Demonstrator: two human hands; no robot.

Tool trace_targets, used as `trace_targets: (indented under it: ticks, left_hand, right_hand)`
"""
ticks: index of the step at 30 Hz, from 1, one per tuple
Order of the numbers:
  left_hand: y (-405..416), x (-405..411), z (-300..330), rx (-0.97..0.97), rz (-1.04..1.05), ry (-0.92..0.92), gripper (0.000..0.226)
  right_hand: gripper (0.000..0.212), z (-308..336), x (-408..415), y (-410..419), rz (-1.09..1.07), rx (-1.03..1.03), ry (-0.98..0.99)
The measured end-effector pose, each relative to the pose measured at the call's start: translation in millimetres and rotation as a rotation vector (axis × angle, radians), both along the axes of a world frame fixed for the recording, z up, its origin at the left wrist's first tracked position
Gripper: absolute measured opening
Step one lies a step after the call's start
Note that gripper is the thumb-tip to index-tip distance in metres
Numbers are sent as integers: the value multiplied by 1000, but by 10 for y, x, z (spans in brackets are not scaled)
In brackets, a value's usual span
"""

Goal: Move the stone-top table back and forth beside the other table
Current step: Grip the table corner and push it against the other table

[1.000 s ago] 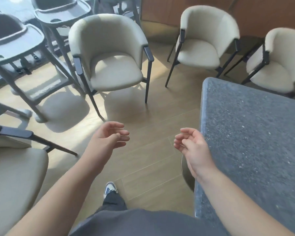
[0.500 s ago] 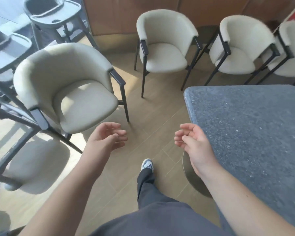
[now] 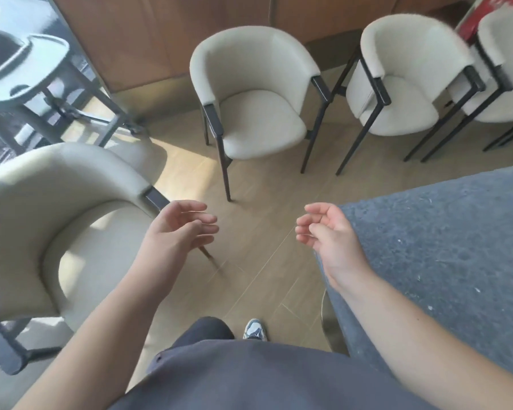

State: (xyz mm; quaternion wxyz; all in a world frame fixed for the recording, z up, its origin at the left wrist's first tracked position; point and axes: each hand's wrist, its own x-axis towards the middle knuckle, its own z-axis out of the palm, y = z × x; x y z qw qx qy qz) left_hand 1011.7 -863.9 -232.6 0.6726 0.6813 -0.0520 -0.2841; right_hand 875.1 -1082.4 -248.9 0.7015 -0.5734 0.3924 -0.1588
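- Closest below both hands, a dark grey shirt front (image 3: 249, 377) fills the bottom of the view, and one trouser leg (image 3: 208, 329) and a grey-and-white shoe (image 3: 253, 329) stand on the wooden floor (image 3: 264, 261).
- Left hand (image 3: 178, 232) hangs in the air over the floor, palm turned inward, fingers loosely bent, gripping nothing at all.
- Right hand (image 3: 329, 232) faces it across the gap, fingers softly curled, released as well, with nothing in it.
- Just right of the right hand, the stone-top table (image 3: 444, 261) spreads out, grey and speckled; its near corner sits under the wrist, and I cannot tell whether the forearm touches the slab.
- Under that corner, a rounded metal base (image 3: 328, 324) peeks out by the floor.
- Just left of the left hand, a cream armchair (image 3: 42, 220) curves round, its dark arm tip close to the thumb.
- Farther ahead between the hands, a second cream armchair (image 3: 255, 96) faces this way on thin black legs.
- Beyond the right hand, two more cream chairs (image 3: 406, 78) stand in a row along a wooden wall panel (image 3: 148, 39).
- Far beyond the left hand, a grey high chair (image 3: 21, 69) with a tray stands blurred in sunlight.
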Motion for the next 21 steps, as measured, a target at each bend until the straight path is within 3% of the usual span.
trace_targets:
  ticks: [8, 15, 18, 21]
  left_hand:
    - [-1048, 1518, -232, 40, -164, -2, 26]
    - [-2320, 2726, -208, 86, -406, 57, 29]
    - [-2898, 3055, -135, 110, -517, 40, 19]
    - [-3472, 3247, -27, 129, -626, 0, 26]
  right_hand:
    - [39, -202, 1194, -680, -68, 3, 112]
    - [39, -168, 2267, -1502, -369, 115, 45]
    - [38, -106, 2483, -1808, -474, 117, 29]
    - [38, -25, 2523, -2152, -596, 100, -13]
